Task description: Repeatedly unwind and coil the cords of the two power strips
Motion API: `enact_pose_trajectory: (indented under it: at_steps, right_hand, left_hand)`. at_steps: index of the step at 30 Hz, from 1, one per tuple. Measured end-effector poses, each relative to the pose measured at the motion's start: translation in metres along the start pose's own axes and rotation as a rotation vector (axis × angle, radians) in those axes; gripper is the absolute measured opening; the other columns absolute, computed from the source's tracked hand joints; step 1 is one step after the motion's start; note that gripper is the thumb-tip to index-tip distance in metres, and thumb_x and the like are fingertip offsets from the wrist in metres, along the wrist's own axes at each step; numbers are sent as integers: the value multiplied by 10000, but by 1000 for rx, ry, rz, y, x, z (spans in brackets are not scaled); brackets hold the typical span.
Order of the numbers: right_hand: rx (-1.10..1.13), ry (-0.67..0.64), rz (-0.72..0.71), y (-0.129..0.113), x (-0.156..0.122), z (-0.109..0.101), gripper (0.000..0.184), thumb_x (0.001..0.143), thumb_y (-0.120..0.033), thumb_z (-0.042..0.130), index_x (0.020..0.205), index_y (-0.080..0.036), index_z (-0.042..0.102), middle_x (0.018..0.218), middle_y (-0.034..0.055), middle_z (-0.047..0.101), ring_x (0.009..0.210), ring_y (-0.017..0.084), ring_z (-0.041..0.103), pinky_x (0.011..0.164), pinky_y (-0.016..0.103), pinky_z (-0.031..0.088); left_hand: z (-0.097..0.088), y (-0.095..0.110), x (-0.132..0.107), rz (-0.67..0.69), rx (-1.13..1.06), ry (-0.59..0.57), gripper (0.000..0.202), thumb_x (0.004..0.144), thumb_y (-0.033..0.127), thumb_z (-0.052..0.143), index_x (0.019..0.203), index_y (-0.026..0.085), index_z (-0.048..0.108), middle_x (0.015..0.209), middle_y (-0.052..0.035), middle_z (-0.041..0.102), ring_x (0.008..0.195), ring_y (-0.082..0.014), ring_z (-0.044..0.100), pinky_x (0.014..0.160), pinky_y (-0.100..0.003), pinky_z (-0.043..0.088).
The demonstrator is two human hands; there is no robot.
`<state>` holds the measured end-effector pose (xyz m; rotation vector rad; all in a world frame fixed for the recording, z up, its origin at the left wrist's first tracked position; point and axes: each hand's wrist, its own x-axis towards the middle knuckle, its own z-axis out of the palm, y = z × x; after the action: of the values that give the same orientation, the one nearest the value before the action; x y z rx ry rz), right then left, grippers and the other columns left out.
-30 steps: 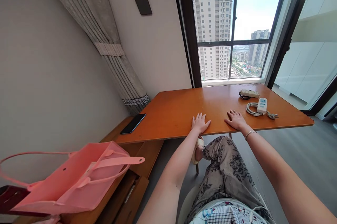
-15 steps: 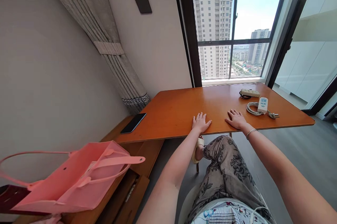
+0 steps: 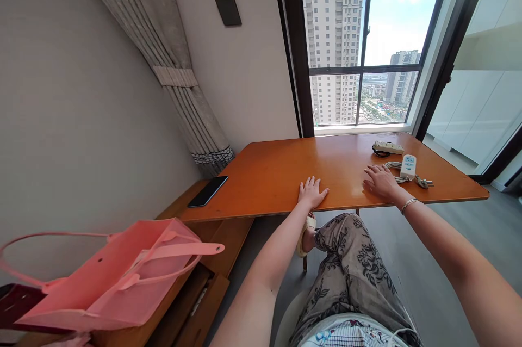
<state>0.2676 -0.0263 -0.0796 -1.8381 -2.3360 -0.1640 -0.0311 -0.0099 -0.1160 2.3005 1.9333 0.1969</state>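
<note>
My left hand (image 3: 312, 193) lies flat on the near edge of the orange-brown wooden table (image 3: 269, 178), its fingers spread and holding nothing. Over the table's right part is my right hand (image 3: 381, 180), open, with a bracelet on the wrist. It is nearest to a white power strip (image 3: 408, 166) with a coiled pale cord and a plug (image 3: 424, 182), and hides part of that coil. Whether the right fingers touch the cord I cannot tell. Just behind sits a second, cream power strip (image 3: 388, 147) with a dark cord.
A black phone (image 3: 207, 191) rests at the table's left end. Left of my legs, a pink tote bag (image 3: 122, 282) stands on a wooden cabinet with a drawer (image 3: 204, 303). Behind the table are a window (image 3: 361, 69) and a tied grey curtain (image 3: 183, 97).
My right hand has moved right and slightly forward from the tabletop to the white power strip's cord. My left hand stays in place. The view has tilted slightly.
</note>
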Motion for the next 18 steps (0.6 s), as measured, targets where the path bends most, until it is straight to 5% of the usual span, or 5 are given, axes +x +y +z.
enact_pose_trajectory:
  at_steps: [4,9,13,18]
  right_hand:
    - [-20,198,179,41,-5,-15,582,947,-382,397,1478,-146,431,1596,144,359,1452,325,300,1227,489,86]
    - [163,412,739,96,-14,-22,861,912,-548,494,1542,-31,214,1547,291,336,1433,393,334,1129,537,313]
    - [379,244,1002,126,-20,-12,989,788,-631,660,1461,29,362,1403,361,481,1326,436,481,1033,538,425]
    - [440,102,942,141,-18,2,770,787,-601,683,1275,-11,601,1219,326,644,1162,422,622,923,493,506]
  left_hand:
    - [-1,1,0,-1,1,0,743,934,640,279,1537,212,353,1659,-113,244,1550,-268,164,1247,-502,111]
    - [-2,2,0,-1,1,1,739,937,636,280,1536,209,354,1658,-114,244,1551,-263,160,1246,-496,111]
    - [-3,2,0,-3,-2,-4,734,941,628,282,1538,207,352,1660,-115,238,1550,-266,163,1246,-499,109]
    - [-4,2,-1,-7,1,-8,742,941,625,287,1540,192,349,1661,-122,231,1552,-256,156,1249,-492,105]
